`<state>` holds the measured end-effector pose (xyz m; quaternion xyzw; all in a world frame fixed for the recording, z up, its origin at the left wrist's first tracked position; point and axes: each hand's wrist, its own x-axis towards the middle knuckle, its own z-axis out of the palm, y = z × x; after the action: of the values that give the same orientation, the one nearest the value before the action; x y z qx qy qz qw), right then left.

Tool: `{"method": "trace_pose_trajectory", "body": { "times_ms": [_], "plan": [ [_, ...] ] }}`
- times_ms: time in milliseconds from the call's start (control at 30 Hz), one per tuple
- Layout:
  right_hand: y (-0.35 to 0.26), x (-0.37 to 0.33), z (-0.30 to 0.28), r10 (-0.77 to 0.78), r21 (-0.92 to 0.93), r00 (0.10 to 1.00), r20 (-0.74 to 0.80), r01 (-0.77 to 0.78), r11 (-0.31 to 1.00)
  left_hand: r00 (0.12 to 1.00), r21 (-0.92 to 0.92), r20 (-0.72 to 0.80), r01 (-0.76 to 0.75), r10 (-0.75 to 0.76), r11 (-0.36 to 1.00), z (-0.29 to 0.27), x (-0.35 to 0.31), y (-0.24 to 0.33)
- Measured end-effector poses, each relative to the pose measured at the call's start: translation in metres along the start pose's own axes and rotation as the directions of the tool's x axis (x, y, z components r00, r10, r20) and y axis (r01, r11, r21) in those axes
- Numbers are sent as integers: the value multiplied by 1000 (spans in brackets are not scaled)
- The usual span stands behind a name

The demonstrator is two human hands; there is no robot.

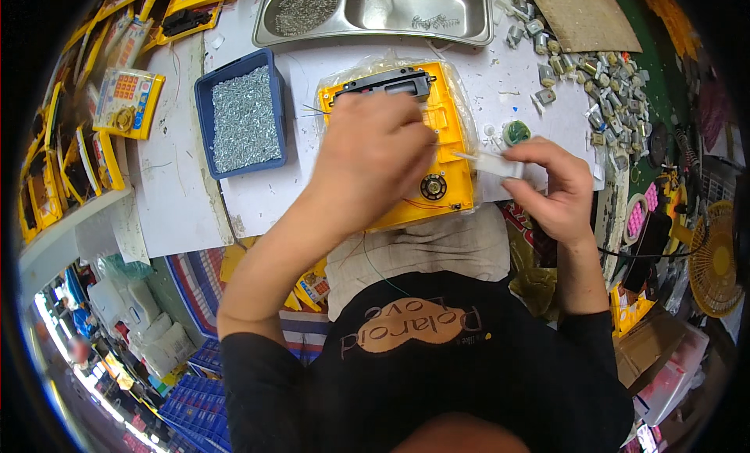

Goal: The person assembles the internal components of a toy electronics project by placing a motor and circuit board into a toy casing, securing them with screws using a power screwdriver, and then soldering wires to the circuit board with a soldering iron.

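A yellow plastic casing (445,160) lies before me on a clear plastic bag, its inside facing up. Along its far edge runs a black battery compartment (391,82), and a small round speaker (433,187) sits near its lower right. Over the casing's middle, my left hand (373,144) is blurred, its fingers curled closed; what they pinch is hidden. My right hand (553,186), at the casing's right side, grips a small white plastic piece (498,166) between thumb and fingers. A thin tip points from that piece toward my left hand.
Left of the casing stands a blue bin (205,113) of small screws. A steel tray (375,41) holding springs is at the back. Small motors (613,109) are heaped at the right, near a small green-topped round item (516,132). More yellow casings (129,101) are stacked far left.
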<state>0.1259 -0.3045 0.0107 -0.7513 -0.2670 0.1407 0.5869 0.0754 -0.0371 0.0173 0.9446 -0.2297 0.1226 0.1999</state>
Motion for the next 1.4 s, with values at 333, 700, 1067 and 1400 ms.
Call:
{"method": "trace_pose_trajectory", "body": {
  "times_ms": [333,700,1067,1400],
  "plan": [
    [-32,61,22,-360,-473,820,446,556,683,926,-391,-240,182,-291,902,11,-33,-6],
    [24,62,21,-306,-185,894,327,379,907,992,-324,-125,-47,7,945,12,-26,-11],
    [11,59,-14,-320,-413,922,216,384,826,993,-126,4,-114,115,985,1,-25,-10],
    [0,40,14,-304,-400,905,296,407,821,975,-297,-65,-224,214,928,12,-27,-18]
  ]
}}
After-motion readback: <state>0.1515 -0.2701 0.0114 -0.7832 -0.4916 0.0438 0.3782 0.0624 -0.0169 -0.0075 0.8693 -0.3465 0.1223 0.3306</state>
